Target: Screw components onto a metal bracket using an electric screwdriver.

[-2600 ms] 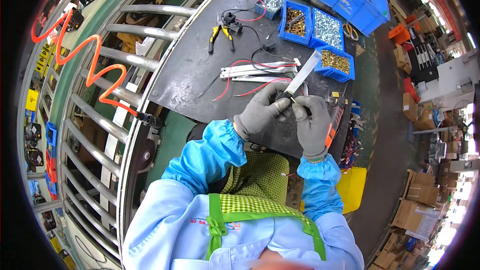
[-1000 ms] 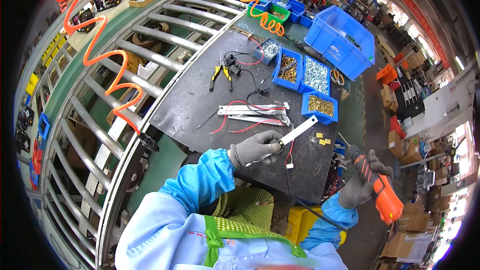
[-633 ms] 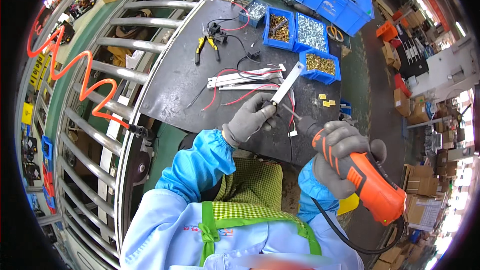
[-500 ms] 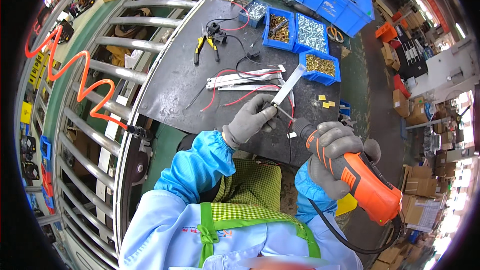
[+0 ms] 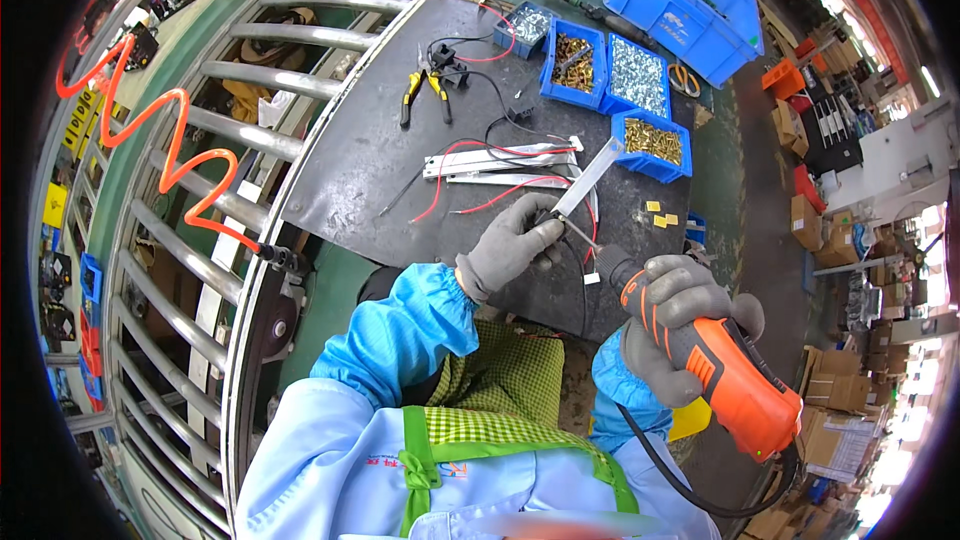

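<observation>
My gloved left hand (image 5: pixel 516 243) pinches the near end of a flat white metal strip (image 5: pixel 592 178), which points away toward the blue bins. In my gloved right hand (image 5: pixel 680 315) is an orange and black electric screwdriver (image 5: pixel 742 387), its fingers wrapped round the grip. The thin bit (image 5: pixel 582 233) reaches the strip's held end beside my left fingertips; whether a screw is there is too small to tell. Just beyond, more white strips (image 5: pixel 480 162) lie on the dark table (image 5: pixel 350 170) with red and black wires (image 5: pixel 440 185) across them.
Yellow-handled pliers (image 5: pixel 425 95) lie farther back. Blue bins hold brass screws (image 5: pixel 655 140) and silver screws (image 5: pixel 638 75); scissors (image 5: pixel 684 78) and a large blue crate (image 5: pixel 690 0) are behind. Small yellow pieces (image 5: pixel 660 221) sit at the right. A roller conveyor (image 5: pixel 250 140) runs along the left.
The view has shifted slightly, so the table's contents appear lower and farther right. Both hands keep their grips, with the bit still at the strip's end.
</observation>
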{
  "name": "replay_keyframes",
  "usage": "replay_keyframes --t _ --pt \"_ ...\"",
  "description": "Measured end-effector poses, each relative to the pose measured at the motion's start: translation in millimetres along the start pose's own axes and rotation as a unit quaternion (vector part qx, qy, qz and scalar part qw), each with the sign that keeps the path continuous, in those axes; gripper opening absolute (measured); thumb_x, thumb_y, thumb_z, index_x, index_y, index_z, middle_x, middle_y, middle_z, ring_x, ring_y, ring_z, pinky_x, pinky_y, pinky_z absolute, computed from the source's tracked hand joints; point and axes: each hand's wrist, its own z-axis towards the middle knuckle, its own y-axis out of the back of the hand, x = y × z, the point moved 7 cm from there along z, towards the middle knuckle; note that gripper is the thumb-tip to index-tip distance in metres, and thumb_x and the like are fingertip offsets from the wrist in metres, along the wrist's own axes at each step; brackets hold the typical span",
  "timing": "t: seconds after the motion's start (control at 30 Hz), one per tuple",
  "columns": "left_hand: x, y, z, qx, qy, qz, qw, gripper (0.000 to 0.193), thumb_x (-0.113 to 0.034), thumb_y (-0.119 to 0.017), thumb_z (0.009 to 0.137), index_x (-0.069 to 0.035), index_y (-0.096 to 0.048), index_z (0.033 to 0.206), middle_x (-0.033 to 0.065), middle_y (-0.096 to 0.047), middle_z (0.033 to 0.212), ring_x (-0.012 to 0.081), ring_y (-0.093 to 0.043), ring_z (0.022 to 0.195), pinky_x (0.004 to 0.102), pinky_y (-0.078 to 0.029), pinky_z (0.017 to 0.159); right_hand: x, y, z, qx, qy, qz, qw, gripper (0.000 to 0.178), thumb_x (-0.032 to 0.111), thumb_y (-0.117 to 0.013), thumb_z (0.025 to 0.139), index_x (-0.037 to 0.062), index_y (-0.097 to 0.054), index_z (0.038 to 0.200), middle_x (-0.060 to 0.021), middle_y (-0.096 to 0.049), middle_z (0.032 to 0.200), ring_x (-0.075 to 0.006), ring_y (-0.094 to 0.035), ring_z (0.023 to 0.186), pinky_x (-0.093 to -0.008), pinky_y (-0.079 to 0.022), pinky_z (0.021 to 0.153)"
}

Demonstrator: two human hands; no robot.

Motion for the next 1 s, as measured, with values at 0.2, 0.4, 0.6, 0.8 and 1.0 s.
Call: replay_keyframes --t 0.2,0.4,0.6,0.8,1.0 --pt "1.6 0.7 0.5 0.005 0.005 0.008 1.0 0.032 -0.017 -0.056 0.098 -0.003 -0.049 0.127 0.004 -0.062 0.097 0.0082 -0.06 0.074 0.0235 -0.052 0.061 -8.9 3.1 1.5 -0.009 -0.03 0.042 0.999 0.074 0.058 -0.067 0.083 -0.0023 -0.044 0.12 -0.0117 -0.062 0.078 -0.0278 -0.065 0.07 -0.0483 -0.057 0.069" --pt "9.0 7.6 -5.3 -0.058 -0.076 0.084 0.992 0.03 -0.016 -0.061 0.094 -0.003 -0.054 0.121 0.0029 -0.061 0.082 0.0092 -0.06 0.068 0.0256 -0.05 0.059 -8.4 -20.6 6.9 0.042 -0.106 -0.003 0.993 0.058 0.051 -0.075 0.079 -0.0016 -0.056 0.093 -0.0104 -0.061 0.073 -0.0263 -0.065 0.066 -0.0441 -0.058 0.07" --pt "8.0 4.7 -8.7 -0.085 -0.064 0.165 0.981 0.031 -0.017 -0.065 0.09 -0.006 -0.057 0.117 0.0099 -0.065 0.088 0.0156 -0.064 0.073 0.0313 -0.051 0.064 -13.0 -18.0 6.8 0.011 -0.14 0.002 0.99 0.053 0.049 -0.076 0.079 0.0007 -0.057 0.087 -0.0089 -0.062 0.072 -0.0246 -0.065 0.068 -0.0401 -0.057 0.072" --pt "19.2 5.3 -4.9 -0.095 -0.083 0.197 0.972 0.033 -0.02 -0.065 0.089 -0.005 -0.057 0.117 0.0143 -0.066 0.093 0.0228 -0.066 0.084 0.0357 -0.052 0.074 -26.6 -14.4 0.0 0.061 -0.191 -0.005 0.98 0.067 0.059 -0.077 0.073 -0.001 -0.054 0.092 -0.0117 -0.062 0.072 -0.0249 -0.063 0.063 -0.0438 -0.056 0.067" --pt "21.9 5.1 -4.5 -0.076 -0.113 0.196 0.971 0.033 -0.021 -0.063 0.093 -0.003 -0.055 0.119 0.0046 -0.061 0.083 0.0095 -0.059 0.067 0.0259 -0.049 0.058 -32.7 -13.9 -2.1 0.021 -0.19 0.051 0.98 0.056 0.046 -0.079 0.077 0.0011 -0.054 0.098 -0.0093 -0.063 0.077 -0.0234 -0.064 0.071 -0.0379 -0.056 0.073"
